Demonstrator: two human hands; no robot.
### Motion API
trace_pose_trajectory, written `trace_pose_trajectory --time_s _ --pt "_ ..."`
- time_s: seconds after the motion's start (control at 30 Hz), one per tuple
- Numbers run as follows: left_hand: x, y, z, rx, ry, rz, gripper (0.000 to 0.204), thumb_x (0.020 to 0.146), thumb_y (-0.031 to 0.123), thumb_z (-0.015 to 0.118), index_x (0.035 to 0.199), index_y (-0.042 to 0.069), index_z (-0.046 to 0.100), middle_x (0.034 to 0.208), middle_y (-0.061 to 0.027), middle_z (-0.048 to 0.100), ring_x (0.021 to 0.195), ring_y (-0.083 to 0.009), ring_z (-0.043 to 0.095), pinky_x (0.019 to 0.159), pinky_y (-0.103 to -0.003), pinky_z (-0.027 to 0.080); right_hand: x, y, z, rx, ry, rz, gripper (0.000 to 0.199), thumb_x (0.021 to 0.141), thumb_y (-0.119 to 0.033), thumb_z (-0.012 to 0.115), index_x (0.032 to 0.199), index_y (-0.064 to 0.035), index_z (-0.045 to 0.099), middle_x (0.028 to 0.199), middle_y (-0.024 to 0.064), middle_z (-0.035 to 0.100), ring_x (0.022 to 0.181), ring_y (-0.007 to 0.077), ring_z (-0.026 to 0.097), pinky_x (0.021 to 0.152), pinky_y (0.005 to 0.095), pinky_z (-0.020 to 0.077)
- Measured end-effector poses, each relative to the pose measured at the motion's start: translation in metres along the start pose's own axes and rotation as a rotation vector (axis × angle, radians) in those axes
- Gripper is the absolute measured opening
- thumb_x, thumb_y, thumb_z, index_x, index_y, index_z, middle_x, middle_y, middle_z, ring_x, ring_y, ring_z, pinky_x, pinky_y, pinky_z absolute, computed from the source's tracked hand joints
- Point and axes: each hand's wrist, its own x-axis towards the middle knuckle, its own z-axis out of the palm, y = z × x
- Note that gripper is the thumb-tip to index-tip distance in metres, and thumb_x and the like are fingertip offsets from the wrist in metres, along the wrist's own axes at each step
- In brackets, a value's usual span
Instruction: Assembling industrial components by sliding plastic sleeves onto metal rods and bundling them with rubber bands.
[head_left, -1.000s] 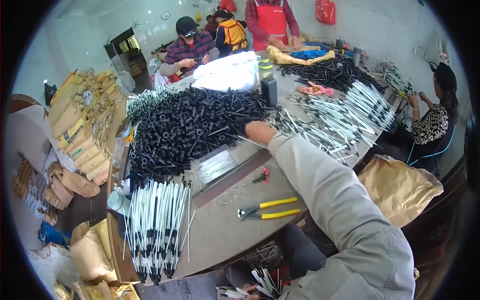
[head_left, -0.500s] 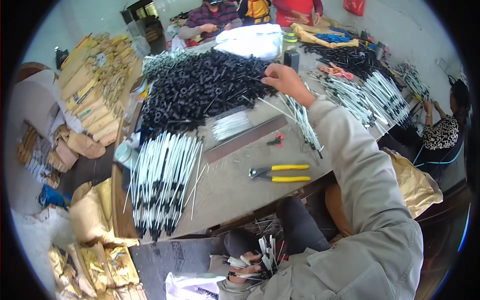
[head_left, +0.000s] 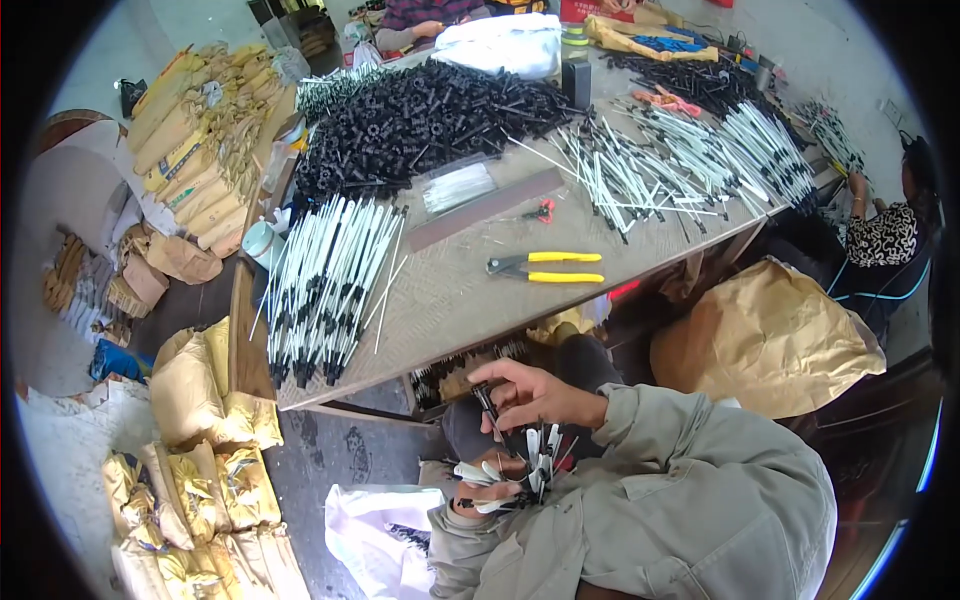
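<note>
Low over my lap, my left hand (head_left: 487, 488) is closed around a bunch of white sticks with black fittings (head_left: 540, 458). Just above it, my right hand (head_left: 535, 395) pinches a slim black plastic part (head_left: 487, 405) between thumb and fingers, close to the bunch. On the table ahead lies a big heap of black plastic parts (head_left: 400, 130). A stack of white sticks with black ends (head_left: 330, 280) rests at the table's left front. Pliers with yellow handles (head_left: 550, 268) lie near the front edge. Part of the bunch is hidden by my fingers.
Loose white sticks (head_left: 640, 170) spread over the table's right side. Small red-handled snips (head_left: 540, 211) lie beside a dark flat bar (head_left: 485, 208). A large brown paper sack (head_left: 765, 340) stands right of my knees, a white bag (head_left: 375, 535) at lower left. Other people sit around the table.
My right hand has come back from the black heap down to my lap, with a black part in its fingers. The view has tilted down; my left hand keeps the bunch.
</note>
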Motion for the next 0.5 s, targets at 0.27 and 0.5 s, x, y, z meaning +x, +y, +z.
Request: trace_pose_trajectory --time_s 0.27,0.5 --pt "0.011 -0.014 0.026 0.101 0.307 -0.010 0.030 0.068 0.002 0.071 0.097 -0.004 0.063 0.086 -0.0030 0.062 0.075 -0.0097 0.056 0.065 -0.026 0.046 -0.030 0.009 -0.022 -0.277 -0.165 -0.150 0.023 0.084 -0.011 0.058 0.104 0.0000 0.058 0.104 0.0142 0.058 0.095 0.0236 0.057 0.085 0.0346 0.0436" --pt "0.005 -0.018 0.038 -0.052 0.337 0.066 0.038 0.066 -0.010 0.070 0.101 -0.004 0.059 0.096 -0.0099 0.062 0.081 -0.0143 0.059 0.071 -0.026 0.046 -0.043 0.045 -0.024 0.346 -0.083 -0.048 0.072 0.074 -0.026 0.070 0.131 -0.0013 0.034 0.131 0.0191 0.041 0.118 0.0294 0.045 0.101 0.0416 0.0349"
